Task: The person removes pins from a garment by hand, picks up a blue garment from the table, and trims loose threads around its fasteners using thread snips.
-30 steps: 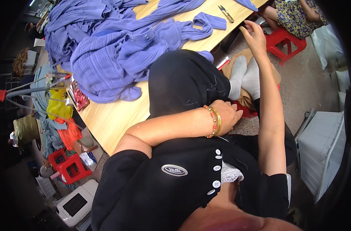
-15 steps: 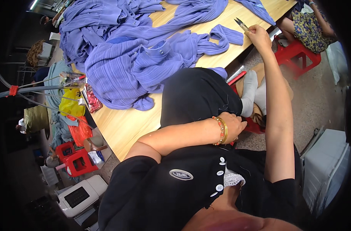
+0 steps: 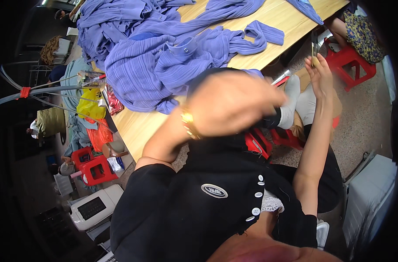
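My left hand (image 3: 236, 102) is raised in front of my lap, smeared by motion, so its fingers cannot be made out; gold bangles (image 3: 188, 122) circle its wrist. At the right, beyond the table edge, my right hand (image 3: 320, 74) grips a pair of thread snips (image 3: 314, 49) with the blades pointing up. A crinkled blue-purple buttoned shirt (image 3: 133, 74) lies spread on the wooden table (image 3: 140, 126), one sleeve (image 3: 269, 33) stretched toward the right edge. Neither hand touches it.
More purple garments (image 3: 116, 26) are heaped at the table's far left. A red stool (image 3: 349, 65) with a seated person stands at the right, a grey-white bin (image 3: 369, 196) below it. Cords with red tape (image 3: 25, 92) cross the left. Red stools (image 3: 96, 170) stand on the floor.
My left hand has lifted off my lap and risen toward the camera. My right hand has lowered and moved right with the snips, away from the table edge. The view has shifted slightly.
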`<control>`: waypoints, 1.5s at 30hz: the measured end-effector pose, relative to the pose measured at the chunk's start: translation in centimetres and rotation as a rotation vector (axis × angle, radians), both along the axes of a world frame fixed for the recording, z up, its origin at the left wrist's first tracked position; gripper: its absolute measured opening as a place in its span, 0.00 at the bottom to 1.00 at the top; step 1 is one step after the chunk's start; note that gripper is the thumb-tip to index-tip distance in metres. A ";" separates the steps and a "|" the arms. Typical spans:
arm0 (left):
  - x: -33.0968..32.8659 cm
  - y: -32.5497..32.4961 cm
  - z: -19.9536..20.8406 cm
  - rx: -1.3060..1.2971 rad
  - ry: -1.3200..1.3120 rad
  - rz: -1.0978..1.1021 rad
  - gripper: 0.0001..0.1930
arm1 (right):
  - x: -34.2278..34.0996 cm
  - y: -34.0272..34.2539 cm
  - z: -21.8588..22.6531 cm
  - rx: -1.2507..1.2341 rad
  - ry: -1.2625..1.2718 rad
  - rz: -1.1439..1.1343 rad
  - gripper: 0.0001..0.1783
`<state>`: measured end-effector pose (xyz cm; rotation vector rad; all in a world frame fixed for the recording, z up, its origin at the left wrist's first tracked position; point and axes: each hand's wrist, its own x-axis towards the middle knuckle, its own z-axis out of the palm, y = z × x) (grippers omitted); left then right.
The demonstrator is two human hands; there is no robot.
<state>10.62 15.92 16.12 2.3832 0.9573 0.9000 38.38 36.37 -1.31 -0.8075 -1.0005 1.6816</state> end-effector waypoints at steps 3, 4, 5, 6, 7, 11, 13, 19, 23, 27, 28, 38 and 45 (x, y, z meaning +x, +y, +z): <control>-5.1 1.0 0.1 0.202 0.201 0.537 0.17 | 1.3 -1.5 -0.9 -0.013 0.226 0.127 0.30; -6.9 1.0 -0.8 0.289 0.323 0.724 0.18 | 1.0 -1.8 -0.6 -0.011 0.226 0.127 0.30; -8.7 0.7 -2.3 0.354 0.546 0.877 0.18 | 0.3 -2.2 0.0 -0.023 0.229 0.131 0.31; -10.1 0.3 -3.4 0.415 0.770 1.023 0.20 | -0.4 -2.9 0.9 -0.038 0.229 0.133 0.31; -10.9 0.2 -3.3 0.152 0.625 1.082 0.19 | -1.3 -3.4 2.1 -0.041 0.247 0.156 0.30; -10.5 0.1 -2.7 -0.127 0.352 1.072 0.17 | -4.3 -4.5 4.5 -0.126 0.124 0.273 0.23; -9.7 0.6 -2.0 -0.172 0.186 1.001 0.16 | -5.9 -4.9 5.5 -0.114 0.104 0.324 0.21; -5.7 2.7 1.1 -0.071 -0.075 0.647 0.10 | -11.1 -7.2 9.7 -0.058 0.239 0.555 0.15; -8.0 2.9 1.8 -0.086 0.407 0.854 0.25 | -10.3 -8.1 9.9 -0.051 0.247 0.469 0.21; -21.6 4.5 -1.8 -0.183 0.865 1.312 0.35 | -8.0 -8.0 7.8 -0.089 0.282 0.432 0.25; -24.2 5.0 -3.5 -0.299 0.989 1.404 0.38 | -7.5 -8.0 7.0 -0.082 0.286 0.423 0.25; -24.3 9.6 -8.1 -0.449 0.971 1.141 0.19 | -3.6 -9.6 4.8 -0.223 0.427 0.239 0.21; -22.1 8.7 0.1 -0.535 0.433 0.797 0.25 | -0.4 -7.9 4.4 -0.124 0.514 0.134 0.19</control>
